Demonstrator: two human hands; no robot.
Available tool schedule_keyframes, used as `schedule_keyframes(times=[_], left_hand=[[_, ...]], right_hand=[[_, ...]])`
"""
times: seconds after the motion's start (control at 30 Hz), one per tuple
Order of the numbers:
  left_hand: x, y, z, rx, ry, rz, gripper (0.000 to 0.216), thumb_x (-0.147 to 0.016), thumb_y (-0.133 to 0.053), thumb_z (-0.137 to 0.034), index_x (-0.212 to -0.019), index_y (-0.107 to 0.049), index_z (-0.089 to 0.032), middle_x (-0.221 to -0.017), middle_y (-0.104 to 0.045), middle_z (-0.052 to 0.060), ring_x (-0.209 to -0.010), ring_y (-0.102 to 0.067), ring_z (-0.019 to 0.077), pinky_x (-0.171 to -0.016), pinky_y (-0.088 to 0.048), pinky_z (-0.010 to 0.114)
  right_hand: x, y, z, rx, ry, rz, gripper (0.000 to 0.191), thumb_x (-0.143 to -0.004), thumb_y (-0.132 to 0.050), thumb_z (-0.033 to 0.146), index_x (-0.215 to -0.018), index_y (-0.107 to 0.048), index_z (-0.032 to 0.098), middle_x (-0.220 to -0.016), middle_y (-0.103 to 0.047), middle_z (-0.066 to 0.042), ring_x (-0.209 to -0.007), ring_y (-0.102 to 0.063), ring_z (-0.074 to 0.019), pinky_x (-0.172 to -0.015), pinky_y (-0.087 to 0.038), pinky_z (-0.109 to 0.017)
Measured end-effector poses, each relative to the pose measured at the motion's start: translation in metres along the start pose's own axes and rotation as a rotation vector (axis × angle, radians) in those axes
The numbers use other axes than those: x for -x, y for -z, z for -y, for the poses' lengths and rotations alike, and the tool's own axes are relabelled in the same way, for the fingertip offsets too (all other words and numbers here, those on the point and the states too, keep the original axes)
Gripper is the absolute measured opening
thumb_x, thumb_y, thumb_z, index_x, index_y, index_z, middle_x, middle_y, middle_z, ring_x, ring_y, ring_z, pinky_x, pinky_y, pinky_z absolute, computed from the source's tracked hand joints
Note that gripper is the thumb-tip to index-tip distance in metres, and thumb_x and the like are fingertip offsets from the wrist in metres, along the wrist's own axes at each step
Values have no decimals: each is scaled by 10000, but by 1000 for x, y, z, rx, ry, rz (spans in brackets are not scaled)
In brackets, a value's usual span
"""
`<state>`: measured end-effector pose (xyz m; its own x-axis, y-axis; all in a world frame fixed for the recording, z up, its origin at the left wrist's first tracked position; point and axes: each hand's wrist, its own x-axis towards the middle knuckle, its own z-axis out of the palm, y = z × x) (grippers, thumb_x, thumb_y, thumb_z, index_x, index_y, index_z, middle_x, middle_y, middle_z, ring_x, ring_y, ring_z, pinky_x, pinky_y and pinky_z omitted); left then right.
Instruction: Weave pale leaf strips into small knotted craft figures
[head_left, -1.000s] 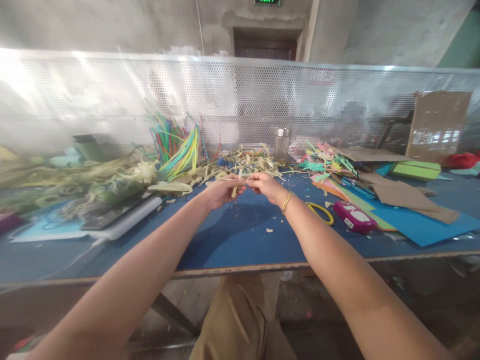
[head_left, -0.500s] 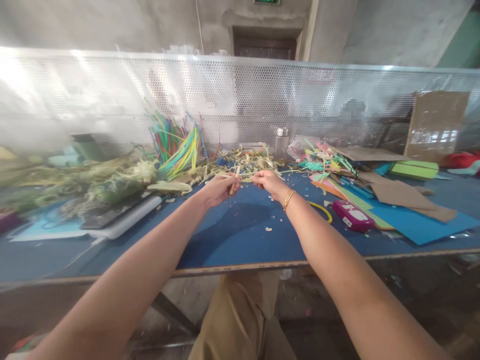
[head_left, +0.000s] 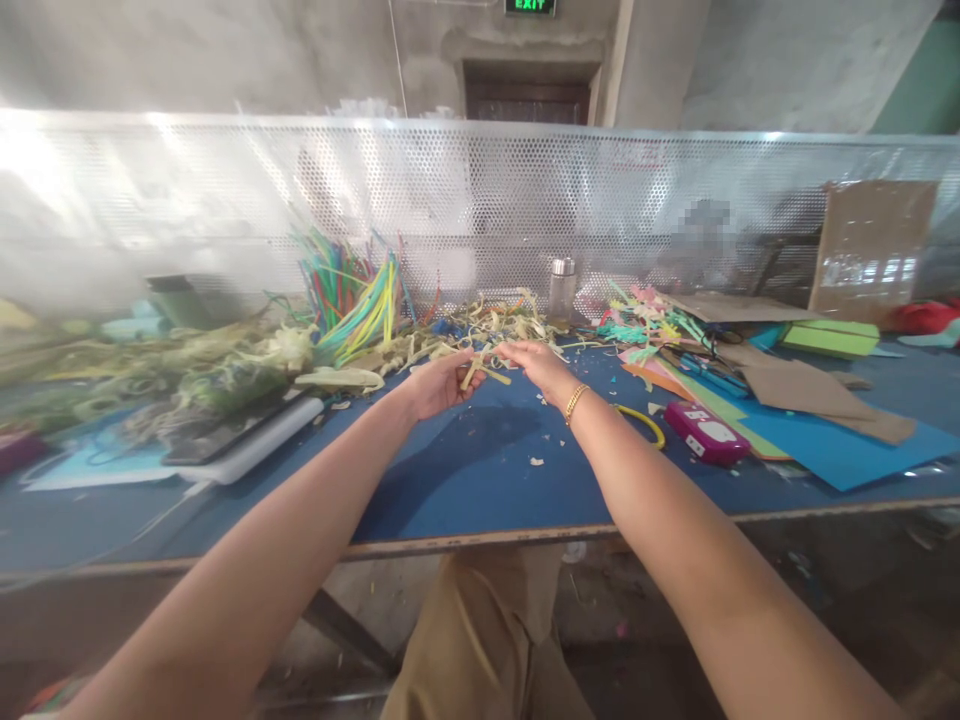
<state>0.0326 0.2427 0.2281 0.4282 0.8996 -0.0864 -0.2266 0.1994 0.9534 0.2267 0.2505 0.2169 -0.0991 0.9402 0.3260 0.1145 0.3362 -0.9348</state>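
Above the blue tabletop, my left hand (head_left: 444,383) pinches some pale yellow-green strips (head_left: 489,372) that look like dried husk or leaf. They cross one another, and one end points down to the right. Close beside it, my right hand (head_left: 531,362), with a gold chain bracelet (head_left: 576,404) at the wrist, has its fingers pressed together at the strips' upper part. Exactly what its fingertips grip is too small to tell. Behind both hands lies a loose heap of similar pale strips (head_left: 510,322).
Colourful pipe-cleaner-like stems (head_left: 352,300) stand behind on the left, near tangled greenish fibre (head_left: 225,385). A clear bottle (head_left: 562,288) is at the back by the perforated metal screen (head_left: 420,200). To the right lie a purple box (head_left: 706,433), blue sheets (head_left: 847,450) and cardboard pieces (head_left: 825,395).
The strips in my left hand have turned, so one end now points down to the right. My right hand has come slightly closer to my left.
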Motion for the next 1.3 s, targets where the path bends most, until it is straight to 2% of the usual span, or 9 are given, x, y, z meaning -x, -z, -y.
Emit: schedule_keyframes(times=[0.17,0.33,0.57,0.8,0.9,1.07,1.2,1.3], left_hand=[[-1,-4,7,-88,-5,7,174,-832,-648,-327,-882,-663,-161,-675,-648,39,-580,-598,106,-511,-434,193],[0,-11,14,-159,-69,-11,95,-759,-710,-219,-784,-641,-158,-595,-593,-1,-514,-550,81,-485,-389,179],[7,-20,9,-192,-102,-10,54,-719,-687,-162,-694,-640,-153,-501,-528,-15,-476,-505,83,-474,-359,197],[10,-22,8,-222,-108,12,85,-724,-706,-173,-675,-639,-157,-522,-544,0,-478,-486,87,-455,-335,201],[7,-20,10,-219,-101,29,80,-746,-707,-206,-723,-655,-150,-539,-542,-3,-480,-481,80,-454,-337,193],[3,-14,10,-114,-77,-4,159,-791,-665,-221,-942,-665,-170,-657,-614,16,-565,-561,96,-516,-405,195],[0,-7,10,-120,-117,-62,166,-762,-686,-186,-924,-649,-177,-716,-649,31,-594,-582,102,-522,-402,198],[-2,-3,11,-214,-154,-33,189,-739,-744,-245,-891,-682,-151,-718,-645,33,-581,-551,78,-524,-387,189]], right_hand=[[2,-16,-4,-57,63,15,336,-657,-730,509,-711,-707,178,-738,-682,-18,-732,-570,-148,-740,-427,-289],[3,-21,-6,-111,81,10,322,-627,-746,487,-652,-658,178,-660,-646,10,-685,-562,-133,-738,-441,-281],[-1,-20,-8,-86,76,-157,258,-619,-734,415,-644,-626,181,-635,-594,27,-639,-502,-115,-688,-424,-272],[-2,-17,-10,-59,67,-194,205,-633,-715,371,-640,-637,181,-625,-599,18,-648,-513,-124,-690,-425,-278],[-2,-15,-10,-74,86,-156,223,-638,-708,387,-653,-633,177,-627,-596,22,-638,-501,-116,-689,-416,-275],[-4,-9,-11,-92,79,-96,265,-653,-709,421,-646,-606,176,-620,-572,33,-625,-478,-106,-693,-404,-272],[-5,-9,-8,-142,67,-74,247,-683,-700,418,-715,-645,179,-706,-626,5,-706,-528,-125,-743,-420,-282],[-2,-11,-2,-174,60,-89,274,-714,-680,451,-761,-674,182,-775,-659,-15,-765,-558,-140,-774,-433,-295]])
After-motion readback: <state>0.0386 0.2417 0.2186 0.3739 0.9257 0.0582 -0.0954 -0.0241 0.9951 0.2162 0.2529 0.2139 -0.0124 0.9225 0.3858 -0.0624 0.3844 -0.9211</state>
